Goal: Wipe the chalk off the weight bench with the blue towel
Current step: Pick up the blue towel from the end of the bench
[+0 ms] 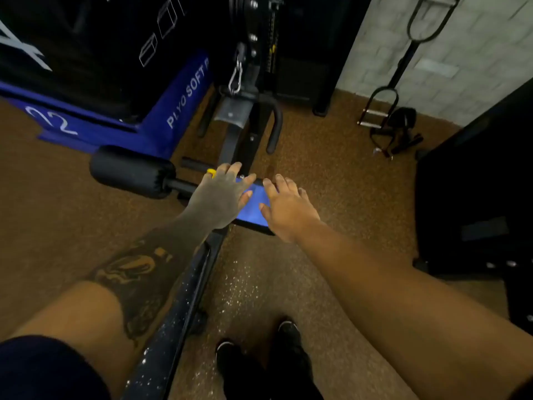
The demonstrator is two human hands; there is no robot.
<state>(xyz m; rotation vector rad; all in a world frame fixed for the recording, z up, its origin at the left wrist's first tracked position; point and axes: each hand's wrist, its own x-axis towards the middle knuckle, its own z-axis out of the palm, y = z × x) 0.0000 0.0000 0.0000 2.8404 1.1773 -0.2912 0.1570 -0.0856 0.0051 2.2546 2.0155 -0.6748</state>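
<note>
While you lean over the weight bench [173, 319], both your hands lie spread and flat on the blue towel [253, 206] at the far end of its pad. Your left hand [220, 196], dusted grey with chalk, covers the towel's left side; your right hand [285, 209] presses its right side, fingers splayed, gripping nothing. White chalk specks dot the bench's dark surface nearer you, beside your black shoes [259, 368].

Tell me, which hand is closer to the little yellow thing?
The left hand. The yellow thing sits right at its far edge, by the fingers. The right hand is off to the side, across the blue towel.
</note>
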